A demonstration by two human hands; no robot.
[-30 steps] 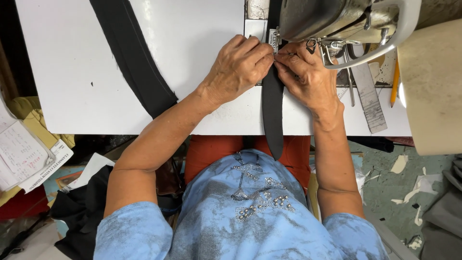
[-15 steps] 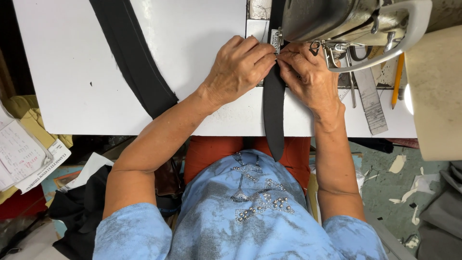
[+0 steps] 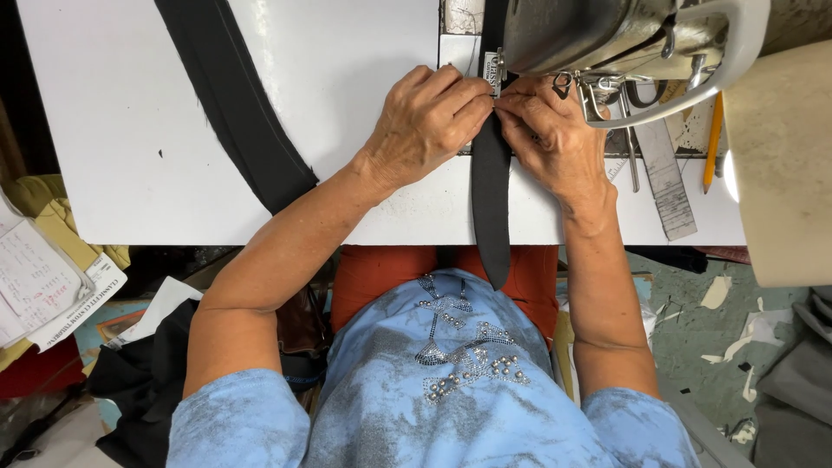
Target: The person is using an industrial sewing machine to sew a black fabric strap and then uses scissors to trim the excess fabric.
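White label [image 3: 491,73], black strap [image 3: 490,186], left hand [image 3: 426,123], right hand [image 3: 555,139]

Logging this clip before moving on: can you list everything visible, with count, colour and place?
narrow black fabric strap: one, black, under both hands, hanging off the table's near edge
small woven label: one, pale, on the strap by the fingertips
wide black fabric band: one, black, diagonal at table left
white table: one, white, centre
metal sewing machine: one, grey, top right
metal ruler: one, grey, table right
pencil: one, orange, beside ruler
papers: several, white, lower left
left hand: pressing the strap
right hand: pressing the strap
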